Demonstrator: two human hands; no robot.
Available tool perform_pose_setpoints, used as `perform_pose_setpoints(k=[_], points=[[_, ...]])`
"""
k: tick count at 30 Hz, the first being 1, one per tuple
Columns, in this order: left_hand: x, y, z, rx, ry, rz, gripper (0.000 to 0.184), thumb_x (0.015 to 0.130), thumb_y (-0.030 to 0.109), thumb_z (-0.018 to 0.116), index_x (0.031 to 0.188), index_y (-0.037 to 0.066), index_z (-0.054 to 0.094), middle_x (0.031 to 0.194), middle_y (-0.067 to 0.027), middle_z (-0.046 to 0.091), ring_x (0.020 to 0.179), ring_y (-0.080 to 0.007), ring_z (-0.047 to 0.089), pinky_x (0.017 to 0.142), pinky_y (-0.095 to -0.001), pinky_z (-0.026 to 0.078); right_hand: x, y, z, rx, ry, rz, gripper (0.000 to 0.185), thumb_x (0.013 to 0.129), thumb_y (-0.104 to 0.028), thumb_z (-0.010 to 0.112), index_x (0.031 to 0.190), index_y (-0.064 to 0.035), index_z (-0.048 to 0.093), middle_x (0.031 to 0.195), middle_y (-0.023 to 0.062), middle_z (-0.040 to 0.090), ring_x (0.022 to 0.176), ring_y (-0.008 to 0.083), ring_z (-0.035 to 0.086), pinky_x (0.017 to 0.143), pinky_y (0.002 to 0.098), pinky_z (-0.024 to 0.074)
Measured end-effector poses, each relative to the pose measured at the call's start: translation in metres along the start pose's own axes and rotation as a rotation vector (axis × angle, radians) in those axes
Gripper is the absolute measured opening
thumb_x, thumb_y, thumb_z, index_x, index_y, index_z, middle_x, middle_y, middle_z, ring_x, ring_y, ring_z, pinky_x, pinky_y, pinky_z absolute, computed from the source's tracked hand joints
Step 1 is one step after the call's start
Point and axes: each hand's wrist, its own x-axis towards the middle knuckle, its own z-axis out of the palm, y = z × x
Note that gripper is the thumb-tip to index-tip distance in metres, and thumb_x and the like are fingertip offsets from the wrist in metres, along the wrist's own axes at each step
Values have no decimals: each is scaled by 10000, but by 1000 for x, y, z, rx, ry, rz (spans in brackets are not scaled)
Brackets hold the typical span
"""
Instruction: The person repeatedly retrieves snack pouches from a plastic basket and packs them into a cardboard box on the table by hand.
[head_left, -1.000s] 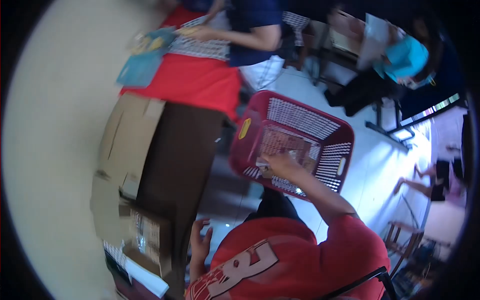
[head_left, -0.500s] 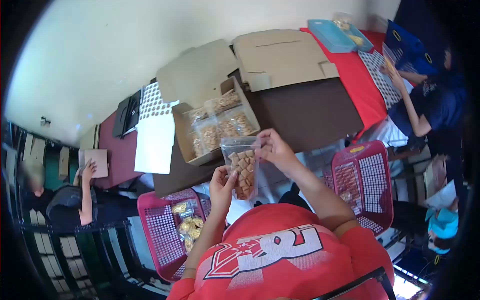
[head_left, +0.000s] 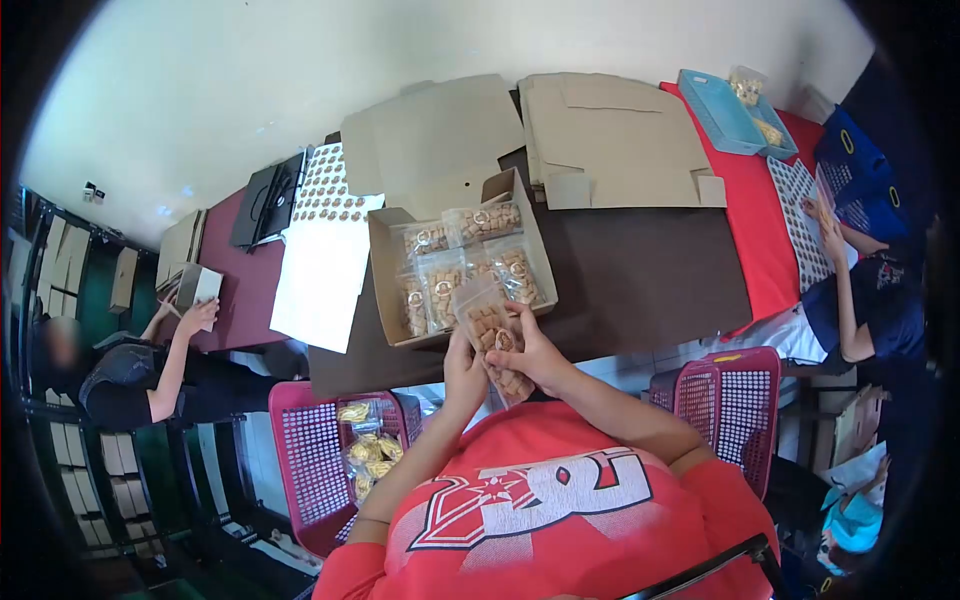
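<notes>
Both hands hold a clear zip bag of brown pillow-shaped snacks [head_left: 487,318] in front of my red shirt, at the table's front edge. My left hand [head_left: 465,375] is closed on the bag's left side. My right hand [head_left: 540,355] grips its right side, the thumb lying across the front beside a round sticker [head_left: 505,341]. Just beyond the bag, an open cardboard box [head_left: 380,265] holds several similar bags of snacks [head_left: 443,287], with round labels on them. The held bag's top overlaps the box's near edge from my view.
Flat cardboard boxes [head_left: 620,130] lie at the back of the dark table [head_left: 650,260]. Sticker sheets [head_left: 335,190] and white paper [head_left: 320,290] are on the left. Pink baskets [head_left: 300,440] [head_left: 720,400] stand either side of me. Co-workers [head_left: 130,385] [head_left: 870,290] work at both sides.
The bag has turned, so its round sticker now shows. My right hand has moved from the top corner down onto its side. The co-worker on the left has tilted a box; my view has shifted.
</notes>
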Motion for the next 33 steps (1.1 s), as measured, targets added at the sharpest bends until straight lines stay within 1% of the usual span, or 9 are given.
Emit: perform_pose_setpoints(k=[2,3,4,8,14,19,21,27,33], points=[[19,8,-7,-239,-88,-359,317,945,132,464,1246,31,476,1242,-98,472,1111,-192,496,909,-306,417,21,-2,-12,-62,-37,49,862,731,-219,794,1360,-65,225,1218,118,484,1132,202,482,939,340,424],[25,4,-7,-560,-32,-323,371,961,171,446,1291,2,424,1358,-128,396,1199,-202,442,962,-342,385,32,3,-21,-284,4,-119,875,709,-273,806,1335,-37,241,1176,157,512,1088,227,521,919,341,436],[25,4,-3,-564,-13,-335,371,961,171,446,1291,2,424,1358,-128,396,1199,-202,442,962,-342,385,36,9,-25,-497,47,-280,896,687,-327,817,1310,-9,257,1135,195,540,1043,252,560,898,342,449],[39,36,12,-545,62,-238,461,974,240,439,1348,1,314,1336,-151,398,1213,-220,419,1003,-345,347,49,-22,-15,-635,136,-265,795,749,-320,750,1289,6,266,1120,208,545,1063,278,550,920,384,431],[73,36,11,-396,80,-123,531,956,230,501,1349,-25,250,1318,-187,365,1225,-232,386,1043,-351,293,64,-54,-4,-219,-33,-292,383,956,-193,461,1234,6,287,1188,145,475,1113,194,460,958,338,370],[87,43,26,-159,187,-28,426,953,254,513,1230,-31,360,1066,-157,568,990,-239,569,856,-333,449,74,-40,-3,-379,133,-367,391,973,-263,453,1217,4,304,1108,184,508,1021,242,533,881,362,412],[94,27,29,12,274,28,307,945,262,526,1051,-13,439,811,-140,600,745,-257,605,662,-348,475,83,-30,-6,-427,186,-441,385,973,-266,450,1208,4,310,1095,196,511,995,255,544,863,370,418],[104,19,30,28,256,84,284,944,275,520,857,20,432,700,-159,527,610,-262,528,562,-378,414,89,-30,-11,-504,281,-588,376,970,-300,455,1150,10,341,1036,167,499,951,230,520,864,354,405],[107,19,33,-41,283,159,269,967,259,465,839,23,447,671,-147,503,575,-264,488,554,-370,407,92,-25,-18,-340,238,-588,370,967,-318,465,1126,-1,360,1001,130,475,948,200,480,876,334,383]])
